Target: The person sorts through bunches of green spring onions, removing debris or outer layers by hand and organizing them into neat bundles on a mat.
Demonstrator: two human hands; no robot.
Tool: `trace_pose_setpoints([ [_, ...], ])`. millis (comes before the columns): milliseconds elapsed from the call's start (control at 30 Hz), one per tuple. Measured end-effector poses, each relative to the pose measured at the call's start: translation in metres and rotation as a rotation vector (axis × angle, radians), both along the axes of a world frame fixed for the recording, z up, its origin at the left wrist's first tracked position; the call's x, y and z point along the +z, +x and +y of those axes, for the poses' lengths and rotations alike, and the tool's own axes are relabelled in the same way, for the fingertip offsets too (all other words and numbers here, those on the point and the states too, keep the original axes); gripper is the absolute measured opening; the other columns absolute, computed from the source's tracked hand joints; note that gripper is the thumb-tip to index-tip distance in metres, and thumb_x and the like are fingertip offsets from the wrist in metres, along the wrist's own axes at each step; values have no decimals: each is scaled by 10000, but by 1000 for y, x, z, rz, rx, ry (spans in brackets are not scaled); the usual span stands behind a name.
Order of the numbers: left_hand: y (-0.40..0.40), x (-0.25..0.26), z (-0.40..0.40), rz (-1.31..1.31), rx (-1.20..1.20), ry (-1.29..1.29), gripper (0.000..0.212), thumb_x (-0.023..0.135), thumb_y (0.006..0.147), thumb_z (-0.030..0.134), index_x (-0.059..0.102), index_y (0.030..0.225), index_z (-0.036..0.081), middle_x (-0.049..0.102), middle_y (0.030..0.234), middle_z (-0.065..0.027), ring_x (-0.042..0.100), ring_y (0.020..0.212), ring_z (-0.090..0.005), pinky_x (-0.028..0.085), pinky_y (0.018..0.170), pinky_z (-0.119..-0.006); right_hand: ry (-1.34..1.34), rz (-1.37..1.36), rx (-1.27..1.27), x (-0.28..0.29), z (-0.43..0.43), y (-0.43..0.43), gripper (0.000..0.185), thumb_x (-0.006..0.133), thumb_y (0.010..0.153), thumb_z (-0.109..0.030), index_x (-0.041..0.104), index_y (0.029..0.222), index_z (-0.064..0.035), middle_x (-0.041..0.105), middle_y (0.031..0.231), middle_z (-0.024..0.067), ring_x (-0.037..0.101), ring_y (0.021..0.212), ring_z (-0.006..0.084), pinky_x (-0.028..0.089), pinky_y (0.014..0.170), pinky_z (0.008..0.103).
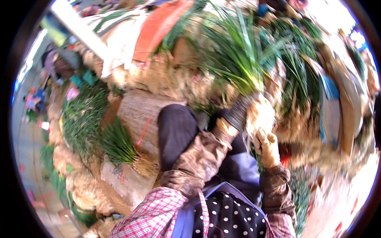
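My left hand [239,111], in a dark glove, is closed around the lower stems of a bunch of long green leafy plants [245,71]. The leaves fan out away from me, and the pale roots [259,114] hang on the near side of the grip. My right hand [268,145], in a tan glove, is at the near end of the roots with its fingers bent; whether it pinches any is not clear. A smaller bunch of green plants with tan roots [131,148] lies on a whitish woven sack [137,110] left of my knees.
Heaped bunches [84,119] lie at the left, with more piles [300,77] at the right, roots outward. An orange-red cloth or sack [160,28] lies over the far pile. A blue-edged sack [330,110] is at the right. Other people [35,98] are at the far left.
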State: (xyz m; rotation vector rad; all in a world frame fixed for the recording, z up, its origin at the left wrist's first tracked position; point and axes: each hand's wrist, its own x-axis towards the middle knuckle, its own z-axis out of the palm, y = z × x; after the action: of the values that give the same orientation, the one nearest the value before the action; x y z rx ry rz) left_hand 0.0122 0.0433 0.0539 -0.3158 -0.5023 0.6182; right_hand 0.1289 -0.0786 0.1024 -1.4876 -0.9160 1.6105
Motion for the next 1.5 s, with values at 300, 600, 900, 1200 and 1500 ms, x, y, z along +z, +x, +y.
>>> trace_pose_setpoints([
  [300,-1,-5,5,1005,447,258,276,557,846,201,526,1021,-11,590,948,-160,580,867,-239,484,791,-378,76,-492,98,-14,-65,93,166,461,882,-150,576,912,-33,545,540,31,528,490,164,439,495,281],
  [600,21,-5,-37,959,413,218,264,496,886,193,501,1097,35,590,974,-69,569,860,-144,482,752,-249,929,-608,-69,-9,26,4,639,533,846,-291,246,1336,4,299,1342,216,286,1238,353,213,1032,405],
  [900,37,3,-51,1124,370,353,382,595,826,362,561,1017,33,585,928,-23,533,839,-94,442,766,-245,711,-717,91,-94,35,37,420,493,870,-304,461,1186,-29,488,1165,138,419,1108,267,263,996,383],
  [1200,62,-93,-1,1386,602,1095,798,694,586,617,500,1121,57,562,1041,-92,512,925,-216,425,789,-375,139,490,10,-23,55,77,401,503,890,-197,407,1259,-74,493,1218,56,527,1023,162,457,853,269],
  [1500,37,-18,-41,715,311,423,482,655,730,411,509,1046,78,576,900,-51,556,795,-176,471,666,-333,356,-682,290,-39,37,56,334,513,846,-121,480,1149,13,606,980,151,605,866,247,480,739,316],
])
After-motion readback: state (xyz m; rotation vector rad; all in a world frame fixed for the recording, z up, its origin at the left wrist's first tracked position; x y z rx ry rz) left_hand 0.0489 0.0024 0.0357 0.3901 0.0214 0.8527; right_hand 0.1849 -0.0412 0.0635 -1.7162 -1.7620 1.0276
